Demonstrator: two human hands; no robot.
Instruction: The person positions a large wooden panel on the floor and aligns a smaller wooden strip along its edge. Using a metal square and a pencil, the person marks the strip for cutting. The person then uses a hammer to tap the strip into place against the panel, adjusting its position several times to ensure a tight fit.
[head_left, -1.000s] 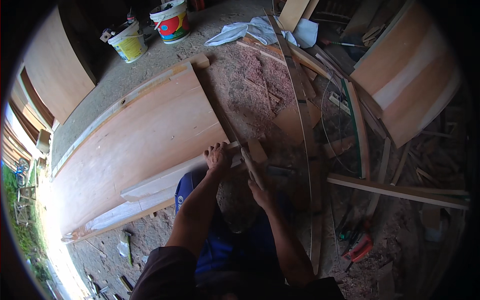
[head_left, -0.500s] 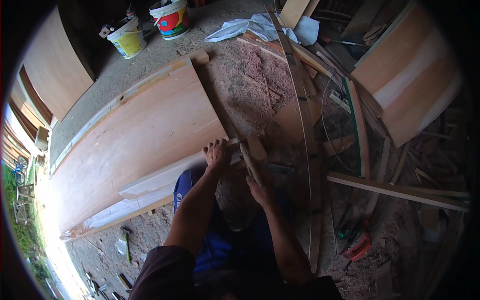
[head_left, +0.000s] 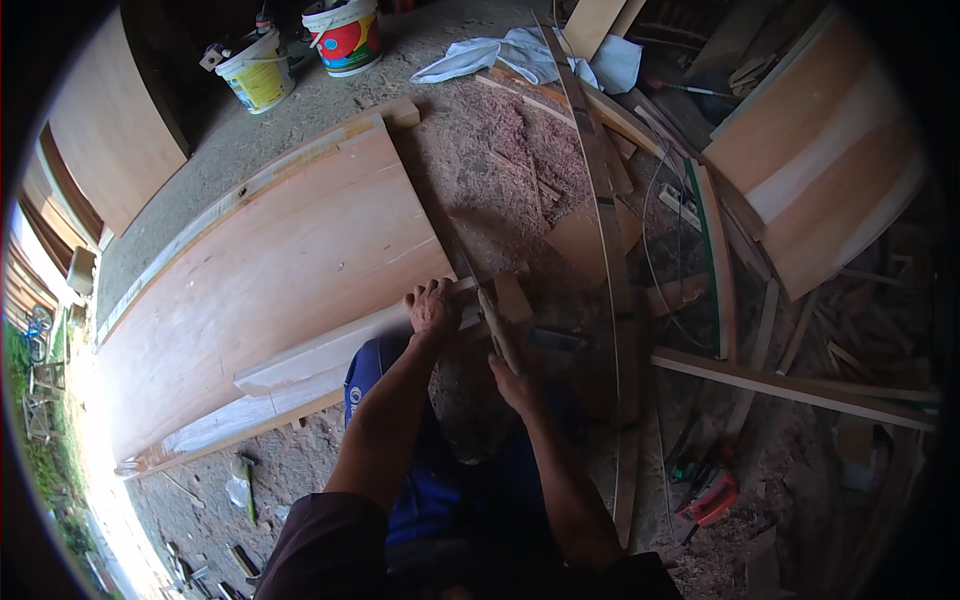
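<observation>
My right hand (head_left: 517,382) is wrapped round the wooden handle of a handsaw (head_left: 497,325). Its thin dark blade points away from me, at the end of a pale wooden plank (head_left: 335,347). Close to that same end, my left hand (head_left: 432,308) presses down on the plank with its fingers curled over the top. The plank lies along the near edge of a large plywood panel (head_left: 270,250), which rests on wooden beams. Where the blade meets the wood is too small to make out.
Two paint buckets, one yellow (head_left: 256,76) and one red and green (head_left: 342,42), stand at the far left. Long wooden strips (head_left: 600,190) cross the floor on my right. A red power tool (head_left: 712,497) lies at the lower right. Reddish shavings (head_left: 500,140) cover the floor beyond the panel.
My right hand and the saw have shifted slightly, a little to the left. The left hand keeps its place on the plank.
</observation>
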